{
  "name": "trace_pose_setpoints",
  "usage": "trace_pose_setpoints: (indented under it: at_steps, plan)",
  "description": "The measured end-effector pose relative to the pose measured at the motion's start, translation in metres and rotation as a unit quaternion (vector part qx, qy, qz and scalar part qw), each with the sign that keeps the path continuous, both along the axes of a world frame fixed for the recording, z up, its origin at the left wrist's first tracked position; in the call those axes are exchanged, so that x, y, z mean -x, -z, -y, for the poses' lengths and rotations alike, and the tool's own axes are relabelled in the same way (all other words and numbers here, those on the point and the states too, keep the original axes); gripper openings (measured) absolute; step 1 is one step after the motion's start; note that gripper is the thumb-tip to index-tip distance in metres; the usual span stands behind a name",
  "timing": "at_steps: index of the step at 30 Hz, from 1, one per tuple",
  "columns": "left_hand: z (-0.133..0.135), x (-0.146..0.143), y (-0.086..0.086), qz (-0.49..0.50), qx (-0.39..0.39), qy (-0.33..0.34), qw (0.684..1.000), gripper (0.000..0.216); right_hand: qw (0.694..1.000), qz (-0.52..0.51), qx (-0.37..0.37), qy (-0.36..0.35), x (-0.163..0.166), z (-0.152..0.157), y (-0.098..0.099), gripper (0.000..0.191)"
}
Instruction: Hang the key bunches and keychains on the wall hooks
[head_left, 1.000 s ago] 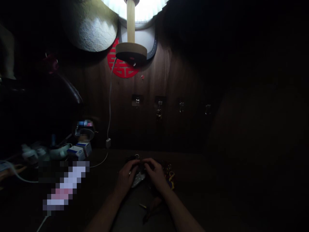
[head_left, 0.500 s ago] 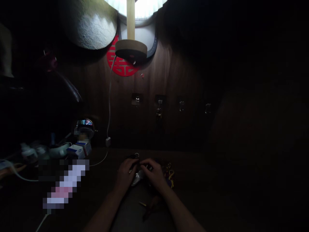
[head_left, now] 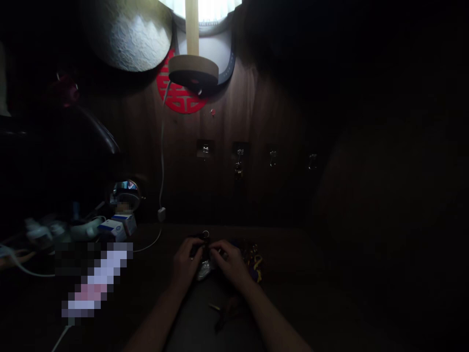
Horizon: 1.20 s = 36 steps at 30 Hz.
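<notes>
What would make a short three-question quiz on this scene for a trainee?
1. True or false: the left hand and the right hand are both close to a shiny silver item.
2. Multiple choice: what colours mark the small boxes left of the hands? A) white and blue, B) red and black, C) green and yellow.
3. Fill in the blank: the red cut-out sign sits partly behind the round base of a ____.

Key: 1 true; 2 A; 3 lamp.

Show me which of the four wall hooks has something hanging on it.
The second hook from the left has a small dark item hanging below it; the other three look bare.
</notes>
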<state>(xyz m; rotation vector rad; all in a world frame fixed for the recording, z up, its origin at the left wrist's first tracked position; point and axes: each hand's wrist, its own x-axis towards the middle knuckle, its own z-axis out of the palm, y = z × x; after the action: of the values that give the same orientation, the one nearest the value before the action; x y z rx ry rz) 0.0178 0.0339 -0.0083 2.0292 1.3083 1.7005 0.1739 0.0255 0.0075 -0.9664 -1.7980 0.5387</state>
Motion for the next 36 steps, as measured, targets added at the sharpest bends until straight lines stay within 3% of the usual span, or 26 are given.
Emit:
trace_pose_setpoints:
  at_steps: [10, 23, 29, 36]
  plan:
    - [0.004, -0.002, -0.002, 0.015, 0.028, -0.003, 1.0, 0.005, 0.999, -0.022, 0.013, 0.023, 0.001, 0.0, -0.003, 0.015]
    - [0.004, -0.003, -0.002, 0.0, 0.004, -0.011, 1.0, 0.006, 0.991, 0.052, -0.118, 0.03, 0.004, 0.007, -0.006, 0.008]
    - [0.005, -0.004, -0.002, -0.009, 0.002, 0.0, 1.0, 0.009, 0.992, 0.026, -0.099, 0.068, 0.005, 0.002, -0.003, 0.01]
    - [0.005, -0.003, -0.003, 0.001, 0.02, -0.002, 1.0, 0.014, 0.99, -0.084, -0.016, 0.115, -0.001, -0.005, -0.004, 0.009]
